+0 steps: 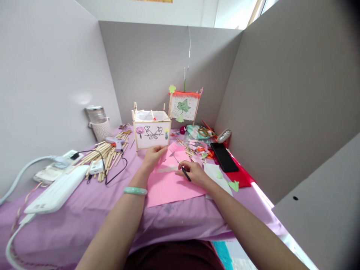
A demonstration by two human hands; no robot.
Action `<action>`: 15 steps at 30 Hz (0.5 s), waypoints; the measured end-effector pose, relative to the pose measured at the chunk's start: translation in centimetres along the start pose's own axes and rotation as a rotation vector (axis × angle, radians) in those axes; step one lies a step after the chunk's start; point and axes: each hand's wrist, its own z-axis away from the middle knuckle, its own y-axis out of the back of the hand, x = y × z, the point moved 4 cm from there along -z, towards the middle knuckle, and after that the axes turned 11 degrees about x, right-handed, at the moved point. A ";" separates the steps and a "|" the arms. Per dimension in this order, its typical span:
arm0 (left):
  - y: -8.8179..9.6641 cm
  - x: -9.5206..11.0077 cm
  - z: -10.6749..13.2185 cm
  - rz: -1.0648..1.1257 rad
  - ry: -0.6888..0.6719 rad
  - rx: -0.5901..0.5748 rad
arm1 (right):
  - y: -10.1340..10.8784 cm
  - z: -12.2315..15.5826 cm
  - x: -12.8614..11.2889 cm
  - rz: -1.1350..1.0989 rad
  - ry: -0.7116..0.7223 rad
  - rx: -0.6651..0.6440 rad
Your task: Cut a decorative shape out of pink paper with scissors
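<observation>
The left hand (154, 155) has its fingers closed on the edge of the pink paper (176, 191), though its turned back hides the fingertips, so how much is pinched is hard to make out. The right hand (194, 173) grips black-handled scissors (186, 174); its fingers cover part of the handle, and the small, pale blades over the paper are too indistinct to show whether they touch it. The pink paper lies near the front of the tabletop (180, 221), its upper part partly covered by both hands. The right wrist crosses a white sheet (215, 174), hiding some of it. Just beyond the left hand stands a stick-framed box (152, 137) with bird drawings; behind it, the leaf-decorated panel (184, 108) has its lower left corner obscured. To the right, a black phone (225, 158) covers part of a red sheet (242, 175), near a jumble of scraps (201, 146) too tangled to sort out. At left, a glue gun (116, 143) hides some of the wooden sticks (108, 154), and a white cable (21, 176) runs out of view. Both forearms are cut off at the bottom edge.
</observation>
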 end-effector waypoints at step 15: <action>0.0 0.2 0.1 -0.009 -0.003 0.011 | 0.0 0.1 -0.1 -0.031 -0.009 -0.011</action>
